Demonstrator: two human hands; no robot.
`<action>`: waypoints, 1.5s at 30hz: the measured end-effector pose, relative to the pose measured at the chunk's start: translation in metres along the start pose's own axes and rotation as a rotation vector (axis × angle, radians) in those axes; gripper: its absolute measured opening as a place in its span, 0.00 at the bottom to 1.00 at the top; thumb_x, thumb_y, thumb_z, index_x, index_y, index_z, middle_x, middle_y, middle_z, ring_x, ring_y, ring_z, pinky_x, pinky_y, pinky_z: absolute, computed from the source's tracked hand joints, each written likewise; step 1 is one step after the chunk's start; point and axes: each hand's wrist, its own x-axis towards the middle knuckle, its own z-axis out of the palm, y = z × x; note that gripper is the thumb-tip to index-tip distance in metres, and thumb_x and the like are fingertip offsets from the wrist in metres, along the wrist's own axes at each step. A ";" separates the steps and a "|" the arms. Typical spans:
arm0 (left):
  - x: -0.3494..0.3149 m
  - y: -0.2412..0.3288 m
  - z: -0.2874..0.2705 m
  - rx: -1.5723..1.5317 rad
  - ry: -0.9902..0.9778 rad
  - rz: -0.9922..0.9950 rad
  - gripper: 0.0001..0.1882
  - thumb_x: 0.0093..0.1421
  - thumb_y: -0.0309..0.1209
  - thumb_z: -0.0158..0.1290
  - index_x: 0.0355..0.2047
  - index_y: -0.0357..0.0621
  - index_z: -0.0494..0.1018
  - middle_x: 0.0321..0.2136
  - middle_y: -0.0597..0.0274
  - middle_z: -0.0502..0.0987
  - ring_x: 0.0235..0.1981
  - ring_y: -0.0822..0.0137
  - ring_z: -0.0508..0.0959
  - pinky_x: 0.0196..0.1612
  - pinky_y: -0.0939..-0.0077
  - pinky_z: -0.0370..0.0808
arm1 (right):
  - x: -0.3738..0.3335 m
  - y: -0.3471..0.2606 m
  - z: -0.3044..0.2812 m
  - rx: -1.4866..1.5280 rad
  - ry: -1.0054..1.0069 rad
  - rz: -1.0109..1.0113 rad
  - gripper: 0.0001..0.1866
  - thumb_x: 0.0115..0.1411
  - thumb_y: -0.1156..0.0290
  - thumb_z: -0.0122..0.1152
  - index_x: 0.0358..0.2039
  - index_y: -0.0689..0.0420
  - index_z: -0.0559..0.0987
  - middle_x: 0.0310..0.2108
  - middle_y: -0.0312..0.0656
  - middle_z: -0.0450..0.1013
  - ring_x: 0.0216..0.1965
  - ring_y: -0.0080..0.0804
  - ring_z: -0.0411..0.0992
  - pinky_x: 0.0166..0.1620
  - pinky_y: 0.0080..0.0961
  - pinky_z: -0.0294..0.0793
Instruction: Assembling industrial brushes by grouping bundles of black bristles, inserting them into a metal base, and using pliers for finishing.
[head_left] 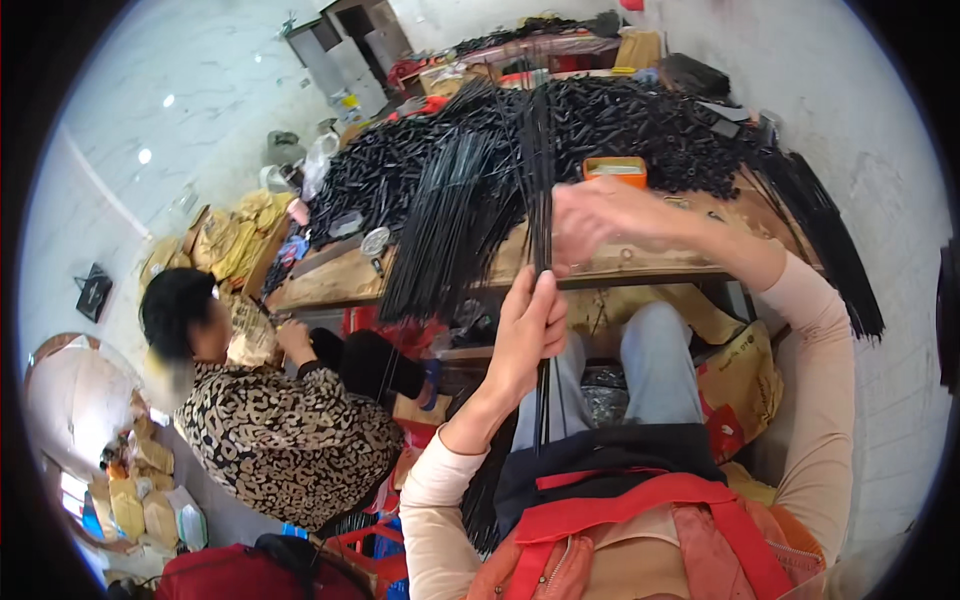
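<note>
My left hand point(528, 325) is closed round a bundle of thin black rods point(541, 160), held upright above my lap. The rods rise past the table's front edge, and their lower ends show below my fist. Against the right side of the bundle, higher up, is my right hand point(592, 215). Motion blurs it, so its grip on the rods cannot be made out. Left of the bundle, a broad sheaf of black rods point(440, 220) lies over the table edge. Behind stretches a large heap of small black tubular pieces point(650, 115).
An orange container point(615, 170) stands on the wooden table point(690, 235). More black rods point(825, 240) hang over its right end. At my left sits a person in a patterned top point(290, 435). Yellowish sacks point(235, 240) are piled beyond them. A brown bag point(745, 375) lies under the table.
</note>
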 end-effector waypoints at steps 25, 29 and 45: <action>-0.020 -0.017 0.013 -0.123 0.011 -0.006 0.13 0.67 0.30 0.50 0.48 0.36 0.73 0.40 0.52 0.80 0.41 0.60 0.82 0.44 0.61 0.82 | -0.057 0.025 0.049 -0.366 0.084 -0.075 0.24 0.67 0.52 0.53 0.26 0.62 0.78 0.22 0.33 0.69 0.27 0.19 0.66 0.34 0.22 0.67; -0.020 -0.024 0.015 -0.031 0.018 0.049 0.13 0.67 0.30 0.51 0.48 0.36 0.73 0.40 0.52 0.80 0.42 0.60 0.82 0.43 0.62 0.83 | -0.067 0.023 0.052 -0.329 0.080 -0.054 0.25 0.67 0.51 0.51 0.26 0.62 0.78 0.20 0.33 0.70 0.25 0.20 0.67 0.33 0.23 0.67; -0.019 -0.016 0.031 -0.192 -0.284 -0.137 0.27 0.72 0.39 0.39 0.62 0.30 0.56 0.55 0.44 0.70 0.56 0.53 0.72 0.60 0.57 0.69 | -0.188 0.029 -0.274 -0.010 0.584 0.095 0.20 0.67 0.67 0.48 0.57 0.58 0.71 0.39 0.45 0.78 0.39 0.33 0.77 0.38 0.29 0.78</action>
